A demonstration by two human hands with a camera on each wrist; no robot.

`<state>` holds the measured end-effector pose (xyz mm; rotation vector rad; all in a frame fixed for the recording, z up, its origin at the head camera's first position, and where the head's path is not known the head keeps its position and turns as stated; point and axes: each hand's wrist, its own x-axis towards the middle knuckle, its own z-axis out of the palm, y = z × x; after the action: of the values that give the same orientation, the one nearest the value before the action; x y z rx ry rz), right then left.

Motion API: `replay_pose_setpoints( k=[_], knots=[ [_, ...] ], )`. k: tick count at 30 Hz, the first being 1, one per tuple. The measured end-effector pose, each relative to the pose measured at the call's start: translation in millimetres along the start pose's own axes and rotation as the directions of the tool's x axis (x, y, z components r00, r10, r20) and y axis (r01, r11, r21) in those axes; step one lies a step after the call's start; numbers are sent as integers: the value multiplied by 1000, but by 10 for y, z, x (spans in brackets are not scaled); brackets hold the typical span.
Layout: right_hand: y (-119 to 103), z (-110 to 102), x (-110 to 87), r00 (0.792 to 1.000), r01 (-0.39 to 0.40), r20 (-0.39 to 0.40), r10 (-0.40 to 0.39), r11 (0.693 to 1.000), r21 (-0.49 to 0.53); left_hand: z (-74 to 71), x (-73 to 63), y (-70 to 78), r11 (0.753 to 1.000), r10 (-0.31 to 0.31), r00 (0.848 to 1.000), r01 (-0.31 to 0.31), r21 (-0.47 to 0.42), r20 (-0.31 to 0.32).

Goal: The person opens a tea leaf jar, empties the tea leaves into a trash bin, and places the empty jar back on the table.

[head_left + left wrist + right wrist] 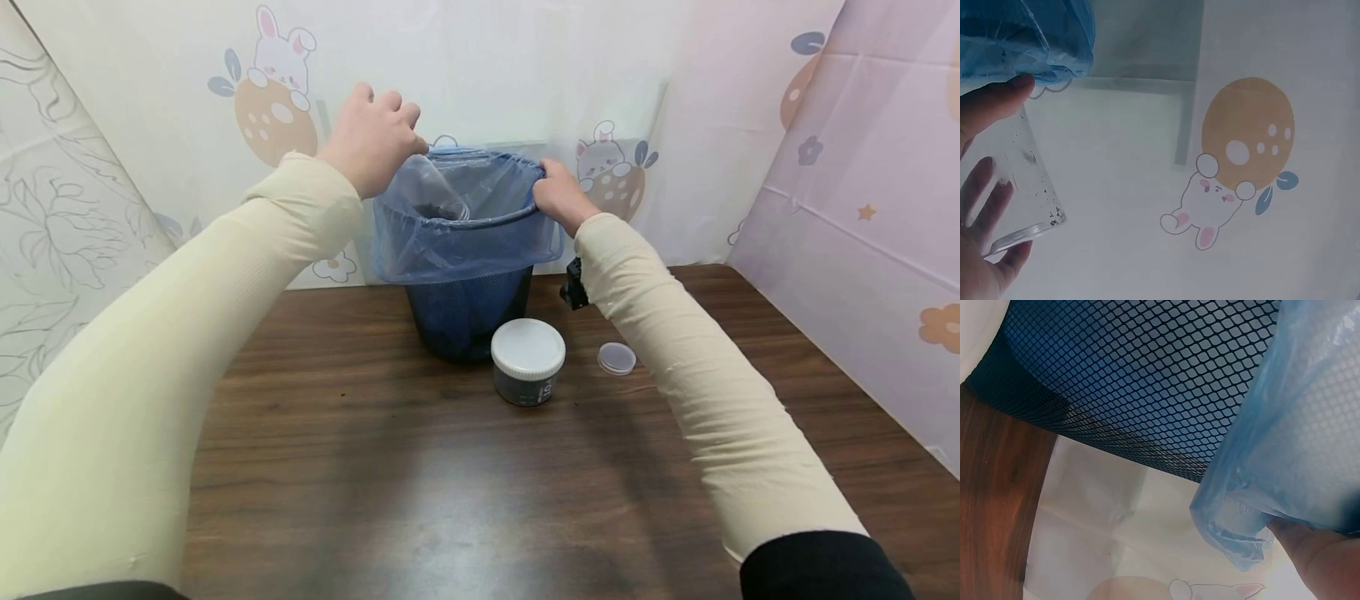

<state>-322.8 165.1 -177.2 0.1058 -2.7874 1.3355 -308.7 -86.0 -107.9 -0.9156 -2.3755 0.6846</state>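
My left hand (375,137) is raised over the left side of a black mesh waste bin (468,312) lined with a blue plastic bag (468,258). It grips a clear, see-through cup (1032,169), tilted with its mouth down inside the bag. Dark specks cling to the cup's wall near its base. In the head view, dark stuff shows by the cup's mouth; whether it lies in the cup or the bag I cannot tell. My right hand (561,197) holds the bin's right rim over the folded bag edge; most of its fingers are hidden.
A tub (528,362) with a white lid and dark label stands in front of the bin. To its right, a small round clear lid (617,358) lies flat on the brown wooden table (300,467). Printed cloth (487,67) hangs behind the bin.
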Motion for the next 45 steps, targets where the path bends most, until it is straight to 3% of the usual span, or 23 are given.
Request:
replay_pose_setpoints(
  k=[9,18,31,36,45],
  knots=[
    [-8,7,5,1000,-8,4,8,1000,0,23,3,14,998,33,997,-30,51,-71],
    [-15,17,-2,1000,-11,8,11,1000,7,25,-23,14,997,44,997,-39,68,-69],
    [20,-6,3,1000,-17,17,16,999,45,14,-97,-4,996,-50,998,52,-78,31],
    [28,-17,7,1000,-7,29,6,999,42,18,-125,-37,982,-105,992,115,-152,74],
    [56,-35,3,999,1,45,-4,998,69,65,-161,-47,942,-165,985,173,-289,51]
  ],
)
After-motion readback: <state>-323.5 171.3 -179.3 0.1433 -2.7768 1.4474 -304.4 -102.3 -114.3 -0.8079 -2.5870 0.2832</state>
